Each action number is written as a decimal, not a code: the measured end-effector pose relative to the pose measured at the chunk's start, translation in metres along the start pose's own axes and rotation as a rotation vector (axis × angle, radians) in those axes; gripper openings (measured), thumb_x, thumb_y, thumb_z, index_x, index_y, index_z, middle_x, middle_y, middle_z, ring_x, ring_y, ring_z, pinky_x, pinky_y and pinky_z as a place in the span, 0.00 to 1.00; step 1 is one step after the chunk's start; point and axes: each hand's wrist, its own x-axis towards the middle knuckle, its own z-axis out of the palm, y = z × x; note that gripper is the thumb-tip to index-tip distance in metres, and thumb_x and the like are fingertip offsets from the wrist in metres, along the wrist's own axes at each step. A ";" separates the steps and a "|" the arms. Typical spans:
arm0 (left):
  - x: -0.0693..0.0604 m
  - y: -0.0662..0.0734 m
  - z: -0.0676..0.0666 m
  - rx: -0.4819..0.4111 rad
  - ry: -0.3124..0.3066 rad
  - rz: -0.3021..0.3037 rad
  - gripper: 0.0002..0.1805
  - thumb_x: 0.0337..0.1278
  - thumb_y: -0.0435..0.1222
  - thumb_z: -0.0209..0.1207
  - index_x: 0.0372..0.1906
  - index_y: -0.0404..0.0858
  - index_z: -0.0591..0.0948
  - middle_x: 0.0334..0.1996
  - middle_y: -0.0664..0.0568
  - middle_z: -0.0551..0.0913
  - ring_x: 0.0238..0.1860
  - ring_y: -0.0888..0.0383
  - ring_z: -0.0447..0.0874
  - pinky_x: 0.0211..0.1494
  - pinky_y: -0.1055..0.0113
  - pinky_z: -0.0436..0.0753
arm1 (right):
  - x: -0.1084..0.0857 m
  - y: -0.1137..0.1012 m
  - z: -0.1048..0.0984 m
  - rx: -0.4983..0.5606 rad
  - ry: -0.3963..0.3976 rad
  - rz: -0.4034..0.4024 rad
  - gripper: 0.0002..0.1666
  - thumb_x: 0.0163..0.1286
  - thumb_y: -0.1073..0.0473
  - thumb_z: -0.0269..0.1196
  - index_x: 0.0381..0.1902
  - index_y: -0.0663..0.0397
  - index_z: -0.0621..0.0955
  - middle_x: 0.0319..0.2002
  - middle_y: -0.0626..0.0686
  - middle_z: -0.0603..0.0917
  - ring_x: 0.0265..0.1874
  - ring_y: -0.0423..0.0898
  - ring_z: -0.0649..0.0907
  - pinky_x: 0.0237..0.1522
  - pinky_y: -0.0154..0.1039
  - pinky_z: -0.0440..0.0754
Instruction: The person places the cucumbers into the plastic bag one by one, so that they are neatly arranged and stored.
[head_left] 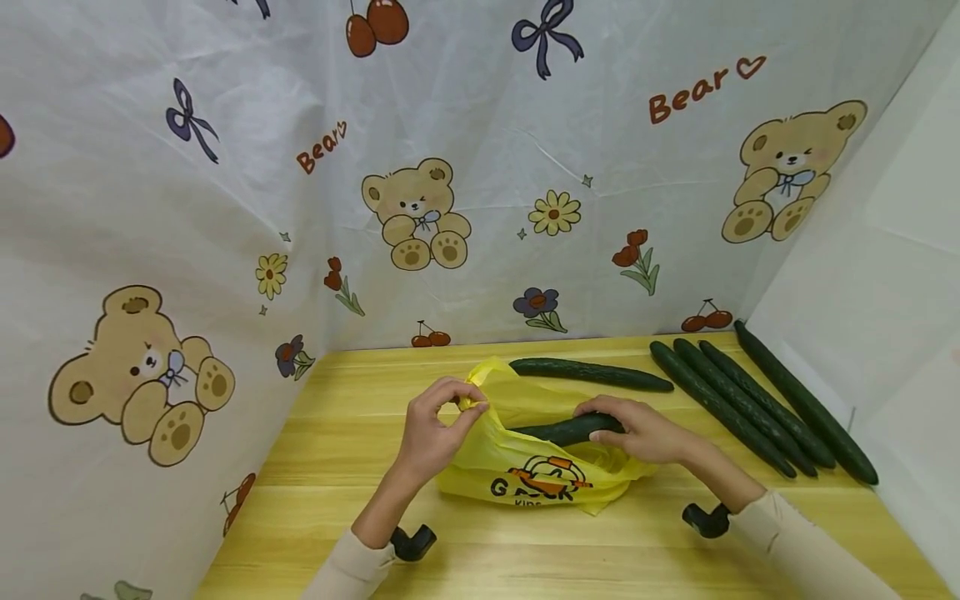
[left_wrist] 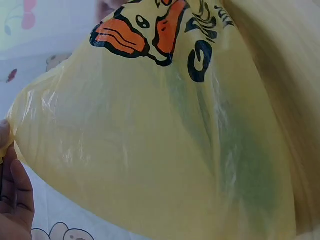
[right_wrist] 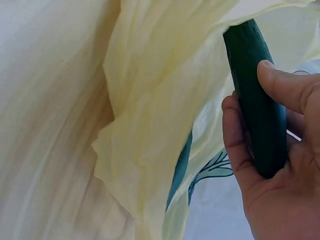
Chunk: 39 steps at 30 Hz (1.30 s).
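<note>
A yellow plastic bag [head_left: 480, 467] with a printed cartoon lies on the wooden table, its mouth open. My left hand [head_left: 438, 429] pinches the bag's upper left edge between thumb and fingers. Inside the mouth is a dark green cucumber [head_left: 566, 430], whose right end my right hand [head_left: 637, 429] grips; the other end is hidden by the bag. In the right wrist view, thumb and fingers wrap the cucumber [right_wrist: 255, 100]. Through the bag's side [left_wrist: 110, 140] in the left wrist view, long green shapes show faintly.
Behind the bag one cucumber [head_left: 592, 372] lies crosswise. Several more lie side by side at the right, among them one [head_left: 806, 400] beside the white wall [head_left: 892, 275]. A bear-print cloth [head_left: 480, 308] hangs at the back and left.
</note>
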 end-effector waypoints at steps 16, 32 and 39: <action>0.005 0.008 0.001 -0.010 -0.013 0.015 0.06 0.67 0.34 0.73 0.42 0.48 0.89 0.39 0.55 0.90 0.40 0.62 0.81 0.47 0.70 0.82 | 0.013 0.003 0.016 0.022 0.004 0.032 0.22 0.82 0.54 0.64 0.68 0.53 0.80 0.63 0.53 0.86 0.54 0.49 0.86 0.58 0.46 0.86; -0.001 0.004 -0.003 -0.021 0.011 -0.003 0.07 0.66 0.33 0.73 0.42 0.48 0.89 0.39 0.53 0.91 0.40 0.62 0.83 0.47 0.71 0.81 | 0.014 0.000 0.009 0.038 0.139 0.051 0.15 0.81 0.53 0.66 0.61 0.46 0.85 0.57 0.52 0.90 0.55 0.56 0.88 0.61 0.57 0.86; -0.005 0.003 -0.003 -0.033 0.014 -0.002 0.08 0.65 0.31 0.73 0.42 0.48 0.89 0.39 0.50 0.90 0.40 0.62 0.83 0.47 0.71 0.81 | 0.012 0.001 0.000 0.054 0.161 0.055 0.16 0.80 0.57 0.66 0.61 0.56 0.85 0.57 0.56 0.90 0.54 0.54 0.89 0.59 0.59 0.86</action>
